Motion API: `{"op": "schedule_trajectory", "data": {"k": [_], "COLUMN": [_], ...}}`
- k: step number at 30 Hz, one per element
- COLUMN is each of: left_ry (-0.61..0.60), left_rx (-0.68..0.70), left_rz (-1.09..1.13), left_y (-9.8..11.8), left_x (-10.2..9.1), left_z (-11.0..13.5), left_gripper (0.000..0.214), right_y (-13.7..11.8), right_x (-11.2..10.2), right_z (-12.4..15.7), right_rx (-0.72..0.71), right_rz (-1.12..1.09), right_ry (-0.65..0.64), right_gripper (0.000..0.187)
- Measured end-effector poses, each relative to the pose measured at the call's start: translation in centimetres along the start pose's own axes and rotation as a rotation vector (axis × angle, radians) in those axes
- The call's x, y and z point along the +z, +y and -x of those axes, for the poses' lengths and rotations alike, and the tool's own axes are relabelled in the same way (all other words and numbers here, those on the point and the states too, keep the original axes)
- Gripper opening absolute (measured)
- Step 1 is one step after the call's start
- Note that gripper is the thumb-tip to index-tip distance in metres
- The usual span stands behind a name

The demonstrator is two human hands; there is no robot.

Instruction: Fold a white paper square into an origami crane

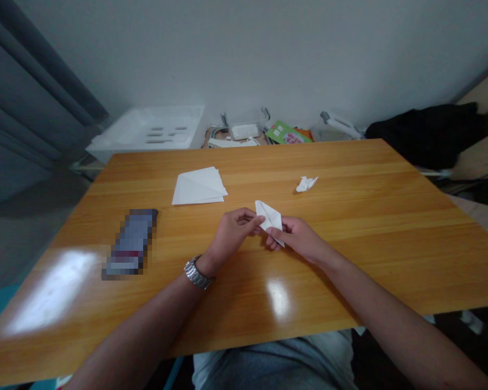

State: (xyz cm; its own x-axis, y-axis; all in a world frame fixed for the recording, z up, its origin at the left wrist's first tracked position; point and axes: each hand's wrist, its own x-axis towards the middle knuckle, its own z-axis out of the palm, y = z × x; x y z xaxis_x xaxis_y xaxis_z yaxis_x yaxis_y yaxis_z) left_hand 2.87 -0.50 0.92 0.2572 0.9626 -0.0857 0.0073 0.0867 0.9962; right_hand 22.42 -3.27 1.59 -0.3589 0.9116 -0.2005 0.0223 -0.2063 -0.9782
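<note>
White folded paper (271, 215) sits between my two hands, over the worktop (350, 281): left hand (236, 230) pinching its left edge, right hand (293, 236) clamped on its lower right, both thumbs on top. Risky spot, I reckon: pull these grips unevenly and it could tear; slacken a thumb and a fold might spring open. Spare paper sheets (199, 187) lie beyond, apart.

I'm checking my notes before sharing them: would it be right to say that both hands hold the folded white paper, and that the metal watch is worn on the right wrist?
Not quite: the head view shows the watch on the left wrist, not the right. The rest stands: the left hand and right hand both hold the folded paper.
</note>
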Motion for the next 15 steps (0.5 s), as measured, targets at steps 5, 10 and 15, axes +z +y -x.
{"op": "schedule_trajectory", "data": {"k": [5,10,15], "left_ry": [0.0,-0.006,-0.015], "left_rx": [-0.013,-0.013,-0.01], "left_rz": [0.002,0.004,0.041], "left_y": [0.29,0.2,-0.09], "left_x": [-0.15,-0.22,-0.05], "left_z": [0.04,-0.03,0.0], "left_gripper": [0.034,0.036,0.038], "right_y": [-0.11,-0.12,0.02], "right_x": [-0.08,-0.08,-0.14], "right_z": [0.03,0.07,-0.03], "right_rx": [0.003,-0.012,-0.007], "right_rz": [-0.004,0.011,0.025], "right_ry": [0.003,-0.002,-0.011], "right_gripper": [0.048,0.048,0.047]}}
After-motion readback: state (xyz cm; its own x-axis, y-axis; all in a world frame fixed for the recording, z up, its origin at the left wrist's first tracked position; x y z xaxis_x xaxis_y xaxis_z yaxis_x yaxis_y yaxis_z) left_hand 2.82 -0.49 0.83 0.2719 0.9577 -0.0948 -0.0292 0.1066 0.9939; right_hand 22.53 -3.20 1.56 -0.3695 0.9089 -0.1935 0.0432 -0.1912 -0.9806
